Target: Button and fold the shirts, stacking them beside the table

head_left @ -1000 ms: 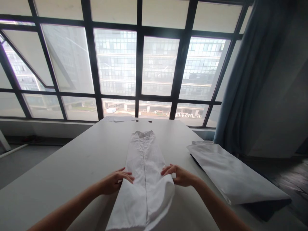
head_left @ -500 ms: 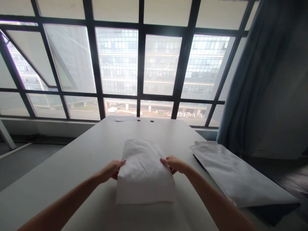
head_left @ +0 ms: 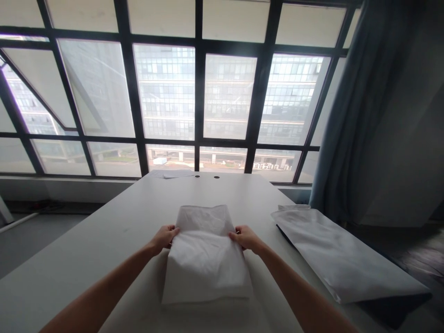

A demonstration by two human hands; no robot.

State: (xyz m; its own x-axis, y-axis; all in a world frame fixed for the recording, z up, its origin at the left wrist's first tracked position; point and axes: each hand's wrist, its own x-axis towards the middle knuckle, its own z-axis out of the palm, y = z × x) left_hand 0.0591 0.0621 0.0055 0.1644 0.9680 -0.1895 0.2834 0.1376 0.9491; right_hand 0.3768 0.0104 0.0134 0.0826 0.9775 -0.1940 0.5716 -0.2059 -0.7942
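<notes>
A folded white cloth (head_left: 208,263) is held over the near middle of the white table, its lower edge toward me. My left hand (head_left: 165,237) pinches its left edge, thumb on top and fingers curled beneath. On the opposite edge my right hand (head_left: 245,237) grips in the same way, at about the same height. Between the hands the cloth sags in soft creases, and its far end stands up a little. Whether the near end touches the table I cannot tell.
The white table (head_left: 114,231) reaches toward the windows. To the right lies another white cloth (head_left: 340,249) over something dark. White sheets (head_left: 173,174) lie at the far edge near two dark round holes. A grey-blue curtain (head_left: 343,138) hangs at the right.
Both hands keep hold of the cloth. Its near edge has come slightly closer to me, and a crosswise fold now shows between the hands. The view has shifted a little.
</notes>
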